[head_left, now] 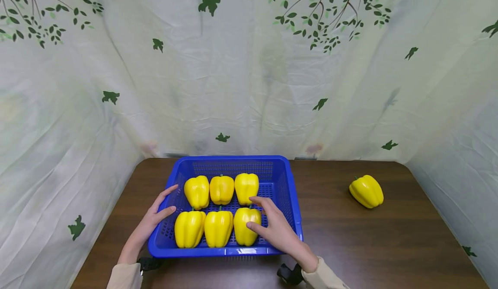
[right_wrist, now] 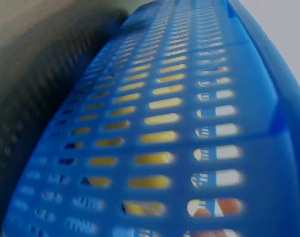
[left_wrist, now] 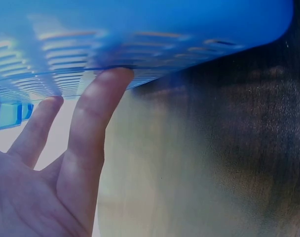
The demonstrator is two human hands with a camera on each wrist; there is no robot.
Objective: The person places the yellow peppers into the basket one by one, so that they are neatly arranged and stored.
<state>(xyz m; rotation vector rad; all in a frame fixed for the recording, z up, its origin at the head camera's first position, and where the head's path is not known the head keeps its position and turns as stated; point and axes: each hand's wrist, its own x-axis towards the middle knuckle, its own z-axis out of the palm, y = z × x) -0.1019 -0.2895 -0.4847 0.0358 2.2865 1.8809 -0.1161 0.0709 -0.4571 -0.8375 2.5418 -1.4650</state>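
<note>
Head view: left hand (head_left: 155, 217) flat against basket (head_left: 288, 181).

Both hands (head_left: 218, 226) reach forward, fingers relaxed.

Evenly and softly lit from above in the head view, faint shadows, wide-angle bending at the edges. Both wrist views close, blurred, blue-tinted.
</note>
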